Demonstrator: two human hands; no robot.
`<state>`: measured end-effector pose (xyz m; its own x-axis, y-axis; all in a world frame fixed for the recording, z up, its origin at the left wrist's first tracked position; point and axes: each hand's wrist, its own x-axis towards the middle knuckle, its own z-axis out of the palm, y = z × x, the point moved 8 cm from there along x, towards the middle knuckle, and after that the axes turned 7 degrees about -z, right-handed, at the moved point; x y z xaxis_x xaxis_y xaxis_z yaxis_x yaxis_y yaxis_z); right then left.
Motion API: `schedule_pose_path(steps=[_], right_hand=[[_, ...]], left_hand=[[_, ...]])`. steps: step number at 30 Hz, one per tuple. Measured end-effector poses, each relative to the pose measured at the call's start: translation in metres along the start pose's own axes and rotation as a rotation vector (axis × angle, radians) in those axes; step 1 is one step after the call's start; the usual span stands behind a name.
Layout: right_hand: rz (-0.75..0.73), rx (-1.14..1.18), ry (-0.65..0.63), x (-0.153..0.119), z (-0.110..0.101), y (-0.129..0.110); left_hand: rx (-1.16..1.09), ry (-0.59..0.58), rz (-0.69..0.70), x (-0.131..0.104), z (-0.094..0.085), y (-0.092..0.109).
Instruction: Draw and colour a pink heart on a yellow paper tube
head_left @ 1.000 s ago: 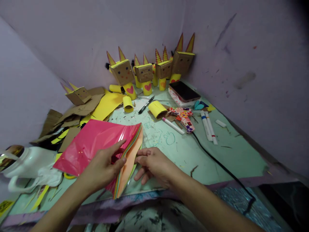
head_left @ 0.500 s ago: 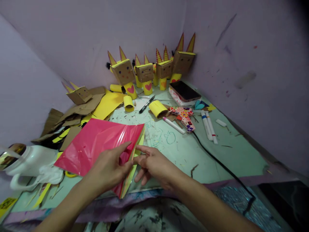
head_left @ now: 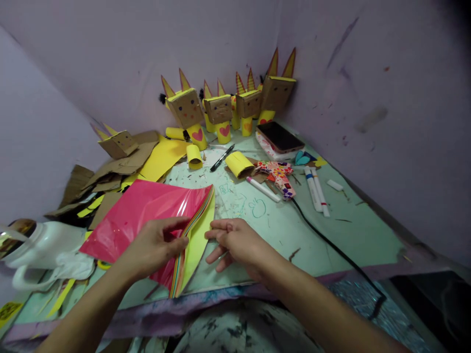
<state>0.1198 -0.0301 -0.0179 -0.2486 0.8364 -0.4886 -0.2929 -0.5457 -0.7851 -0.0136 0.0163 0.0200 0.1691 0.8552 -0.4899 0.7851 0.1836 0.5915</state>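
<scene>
Cardboard scraps [head_left: 121,166] crowd the far left of the stack of coloured paper [head_left: 136,213], which lies pink side up near the front edge of the table [head_left: 368,235]; I see a white mug [head_left: 55,240] to its left. Beyond are cardboard-headed figures [head_left: 186,108], a yellow tube [head_left: 239,164] and a pen [head_left: 222,158]; rightward, a flower-patterned tool [head_left: 277,176] trails a black cord [head_left: 338,250]. The left hand [head_left: 158,245] holds the stack's right edge between thumb and fingers. The right hand [head_left: 237,245] is loosely spread beside the yellow-green sheet [head_left: 200,230]; I cannot tell whether it grips. The frame cuts off the mug, and the left hand hides part of the pink side
</scene>
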Motion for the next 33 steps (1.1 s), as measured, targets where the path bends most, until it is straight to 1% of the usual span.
schedule_pose_path(steps=[2,5,10,12,17,20,24,30,33], right_hand=[[0.000,0.015,-0.002,-0.001,0.001,0.000],[0.011,0.032,-0.042,-0.001,0.007,0.000],[-0.005,0.014,-0.076,0.004,0.016,-0.001],[-0.008,0.005,-0.080,0.007,0.018,0.000],[-0.017,-0.040,-0.146,0.008,0.025,-0.001],[-0.013,-0.060,-0.131,0.006,0.024,-0.002],[-0.012,-0.065,-0.128,0.007,0.025,-0.001],[-0.012,-0.052,-0.110,0.008,0.022,0.001],[-0.005,-0.040,-0.110,0.008,0.021,0.002]], left_hand=[[-0.008,-0.004,-0.001,0.000,0.000,-0.001],[-0.002,-0.010,0.007,-0.001,0.001,0.000],[0.052,0.026,0.029,-0.001,-0.002,0.001],[0.054,0.016,0.041,0.000,-0.001,0.000],[0.030,0.001,0.075,0.000,-0.001,-0.001],[-0.003,0.006,0.048,-0.001,-0.002,-0.002],[-0.064,-0.022,-0.003,-0.002,-0.001,-0.003],[-0.104,-0.067,-0.021,-0.002,0.002,-0.003],[-0.107,-0.057,-0.029,-0.001,0.002,-0.004]])
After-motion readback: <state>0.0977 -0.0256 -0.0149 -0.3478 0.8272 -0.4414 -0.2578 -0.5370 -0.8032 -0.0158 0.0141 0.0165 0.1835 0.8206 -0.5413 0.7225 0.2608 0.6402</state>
